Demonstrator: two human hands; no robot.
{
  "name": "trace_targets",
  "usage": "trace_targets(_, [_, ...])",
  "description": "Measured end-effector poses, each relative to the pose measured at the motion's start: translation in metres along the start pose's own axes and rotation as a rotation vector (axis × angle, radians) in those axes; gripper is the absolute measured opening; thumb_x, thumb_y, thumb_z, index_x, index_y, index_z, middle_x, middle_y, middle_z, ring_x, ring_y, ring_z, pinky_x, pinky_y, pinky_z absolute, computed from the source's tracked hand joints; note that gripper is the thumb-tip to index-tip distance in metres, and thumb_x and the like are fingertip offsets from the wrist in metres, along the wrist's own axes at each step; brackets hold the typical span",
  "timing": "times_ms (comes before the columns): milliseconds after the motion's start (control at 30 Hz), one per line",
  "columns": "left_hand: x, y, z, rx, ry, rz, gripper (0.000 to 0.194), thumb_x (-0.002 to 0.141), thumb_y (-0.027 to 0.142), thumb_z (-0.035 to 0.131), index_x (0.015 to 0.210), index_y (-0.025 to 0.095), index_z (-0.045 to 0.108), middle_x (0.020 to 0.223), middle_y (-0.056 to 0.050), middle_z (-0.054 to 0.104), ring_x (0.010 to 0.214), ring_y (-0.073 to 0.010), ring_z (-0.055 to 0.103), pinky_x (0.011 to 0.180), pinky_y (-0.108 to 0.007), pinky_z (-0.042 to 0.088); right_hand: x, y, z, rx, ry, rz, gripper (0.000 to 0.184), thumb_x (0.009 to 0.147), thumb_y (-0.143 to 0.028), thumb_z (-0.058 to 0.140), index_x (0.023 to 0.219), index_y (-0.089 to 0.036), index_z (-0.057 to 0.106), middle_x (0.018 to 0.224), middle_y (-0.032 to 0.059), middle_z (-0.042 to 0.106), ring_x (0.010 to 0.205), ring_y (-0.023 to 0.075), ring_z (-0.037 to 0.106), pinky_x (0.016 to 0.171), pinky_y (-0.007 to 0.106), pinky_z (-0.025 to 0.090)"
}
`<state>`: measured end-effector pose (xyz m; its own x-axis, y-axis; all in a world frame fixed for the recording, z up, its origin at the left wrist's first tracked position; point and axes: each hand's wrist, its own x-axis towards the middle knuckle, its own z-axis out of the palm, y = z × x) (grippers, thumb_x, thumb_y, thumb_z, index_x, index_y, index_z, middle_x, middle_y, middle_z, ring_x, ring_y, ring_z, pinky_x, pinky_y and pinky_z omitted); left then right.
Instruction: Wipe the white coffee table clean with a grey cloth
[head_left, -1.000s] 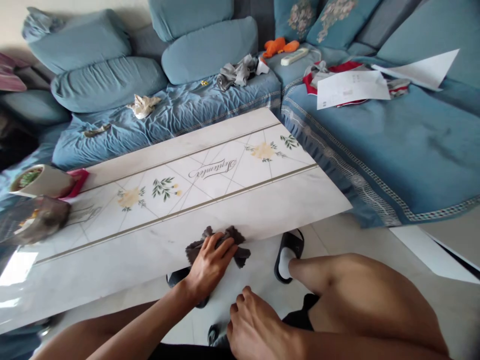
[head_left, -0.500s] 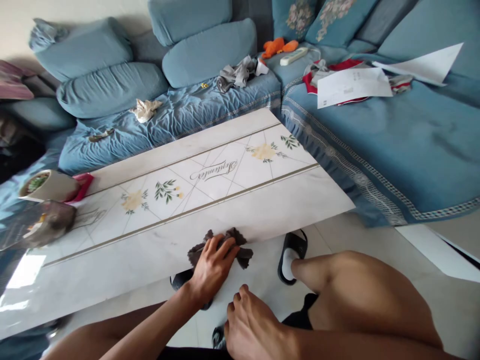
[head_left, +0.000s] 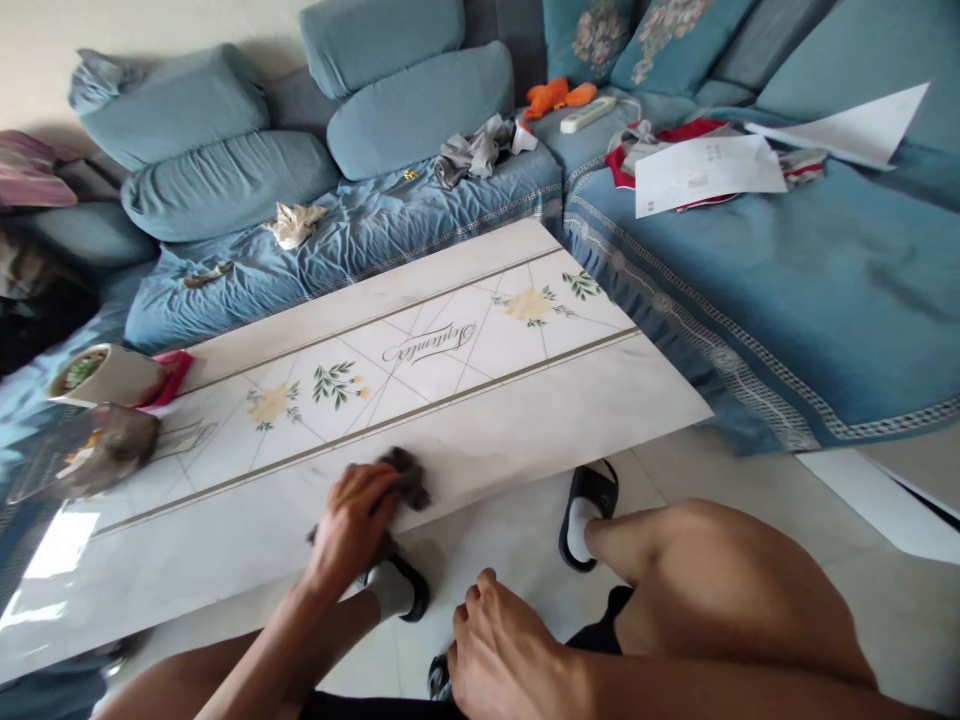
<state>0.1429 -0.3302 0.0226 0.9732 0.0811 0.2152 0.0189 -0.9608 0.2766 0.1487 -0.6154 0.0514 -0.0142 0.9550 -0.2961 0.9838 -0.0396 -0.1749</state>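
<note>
My left hand (head_left: 356, 520) presses a dark brown cloth (head_left: 409, 478) onto the near edge of the white table (head_left: 525, 440). Its fingers are closed over the cloth, which sticks out on both sides and is blurred by motion. Below and to the right, away from the tabletop, my right hand (head_left: 510, 645) hangs over my lap with its back up. Its fingers curl under in a loose fist, nothing shows sticking out of it, and the palm is hidden.
At the table's left end stand a potted succulent (head_left: 112, 375), a pink-red tray (head_left: 172, 375) and a clear brownish container (head_left: 112, 445). A blue sofa (head_left: 825, 290) borders the far and right sides, with papers (head_left: 709, 175) and crumpled clothing (head_left: 472, 150) on it. My legs are below.
My left hand has slid left along the table's near edge, taking the dark cloth with it. My right hand has stayed in place.
</note>
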Motion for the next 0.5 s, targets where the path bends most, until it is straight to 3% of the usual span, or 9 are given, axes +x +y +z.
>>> trace_targets(67, [0.01,-0.03,0.0,0.11,0.157,-0.276,0.036,0.112,0.04,0.056,0.135,0.029,0.082,0.149,-0.011,0.075,0.137,-0.0364,0.067,0.122,-0.061,0.056,0.0,-0.001,0.005,0.015,-0.04,-0.015,0.027,0.111,-0.031,0.067,0.11,-0.016,0.089,0.098,0.019,0.082,0.09,0.0319,0.076,0.099,0.055,0.063])
trace_targets(133, [0.032,-0.021,0.017,0.144,0.26,-0.433,0.043,0.112,0.038,0.053,0.144,0.024,0.079,0.16,-0.014,0.068,0.147,-0.0388,0.062,0.129,-0.066,0.049,0.0,-0.005,0.013,-0.003,-0.054,-0.032,0.026,0.111,-0.034,0.068,0.109,-0.018,0.089,0.097,0.0174,0.081,0.088,0.0311,0.075,0.099,0.054,0.063])
trace_targets(200, [0.06,0.021,0.043,0.07,0.255,-0.342,0.044,0.11,0.029,0.055,0.148,0.024,0.077,0.165,-0.014,0.065,0.154,-0.0371,0.057,0.135,-0.065,0.044,-0.002,-0.009,0.023,-0.013,-0.021,-0.045,0.024,0.108,-0.039,0.075,0.102,-0.02,0.088,0.091,0.0147,0.08,0.085,0.0311,0.074,0.099,0.053,0.062])
trace_targets(267, [0.083,0.076,0.066,-0.061,0.157,-0.081,0.045,0.107,0.02,0.06,0.147,0.027,0.078,0.167,-0.011,0.065,0.159,-0.0341,0.054,0.139,-0.061,0.042,-0.004,-0.01,0.032,-0.015,0.042,-0.031,0.022,0.103,-0.039,0.081,0.094,-0.02,0.086,0.087,0.0128,0.077,0.084,0.0307,0.072,0.099,0.052,0.061])
trace_targets(333, [0.089,0.118,0.079,-0.178,0.039,0.154,0.048,0.104,0.017,0.065,0.149,0.029,0.077,0.167,-0.008,0.065,0.164,-0.0331,0.05,0.139,-0.059,0.044,-0.006,-0.008,0.04,-0.007,0.096,-0.004,0.019,0.1,-0.037,0.085,0.092,-0.02,0.085,0.086,0.0116,0.077,0.084,0.0297,0.071,0.1,0.05,0.06])
trace_targets(367, [0.083,0.127,0.081,-0.213,-0.007,0.228,0.051,0.103,0.016,0.066,0.152,0.029,0.076,0.167,-0.007,0.065,0.167,-0.0328,0.047,0.138,-0.058,0.046,-0.006,-0.005,0.044,-0.008,0.114,0.013,0.017,0.099,-0.036,0.086,0.093,-0.02,0.085,0.087,0.0115,0.077,0.085,0.0294,0.072,0.1,0.049,0.059])
trace_targets(433, [0.052,0.117,0.074,-0.227,-0.057,0.275,0.057,0.104,0.016,0.065,0.159,0.031,0.07,0.169,-0.006,0.064,0.17,-0.0322,0.044,0.137,-0.058,0.049,-0.005,0.003,0.052,-0.021,0.151,0.032,0.017,0.099,-0.037,0.086,0.094,-0.02,0.085,0.089,0.011,0.078,0.086,0.0289,0.072,0.099,0.048,0.058])
trace_targets(500, [0.011,0.071,0.053,-0.174,-0.055,0.199,0.06,0.104,0.015,0.063,0.162,0.032,0.068,0.17,-0.006,0.064,0.169,-0.0318,0.046,0.137,-0.058,0.049,-0.006,0.011,0.062,-0.039,0.21,0.049,0.018,0.099,-0.037,0.085,0.09,-0.022,0.084,0.086,0.0091,0.077,0.082,0.0278,0.071,0.092,0.047,0.057])
